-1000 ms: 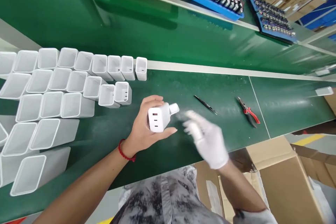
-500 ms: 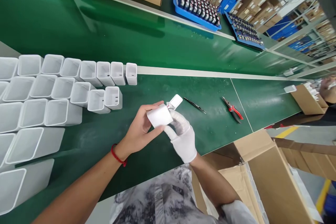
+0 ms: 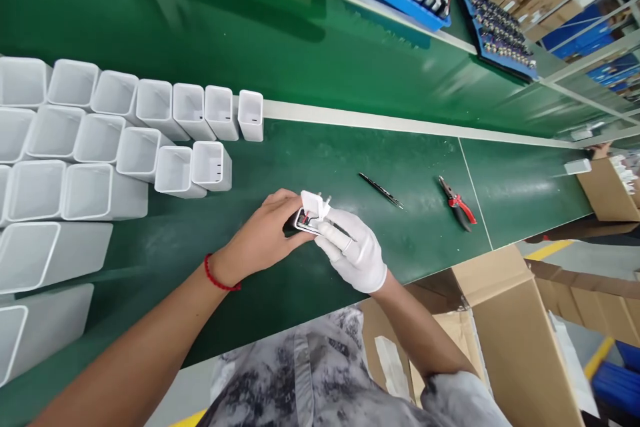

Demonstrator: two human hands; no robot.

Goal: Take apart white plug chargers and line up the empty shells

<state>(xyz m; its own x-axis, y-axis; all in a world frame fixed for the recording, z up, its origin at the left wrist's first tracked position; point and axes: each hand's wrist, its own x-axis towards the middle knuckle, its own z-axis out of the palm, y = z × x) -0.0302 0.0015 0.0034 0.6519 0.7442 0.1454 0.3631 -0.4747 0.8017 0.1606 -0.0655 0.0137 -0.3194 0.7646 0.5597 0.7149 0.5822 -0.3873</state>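
Above the bench (image 3: 300, 153), the case (image 3: 306, 229) is grasped by the bare left hand (image 3: 263, 237), its fingers wrapped about the sides, and has been turned from the plain face shown 0.5 s earlier, so that the open end and its wires (image 3: 305, 219) are now exposed. The lid (image 3: 312, 203), from which 2 pins are projected, is now raised over the opening; the gloved right hand (image 3: 360, 257) is placed with its fingers at the lid and rim, though whether either is gripped cannot be told. By this turn, the wired end is judged to have been made accessible, with the lid unseated.
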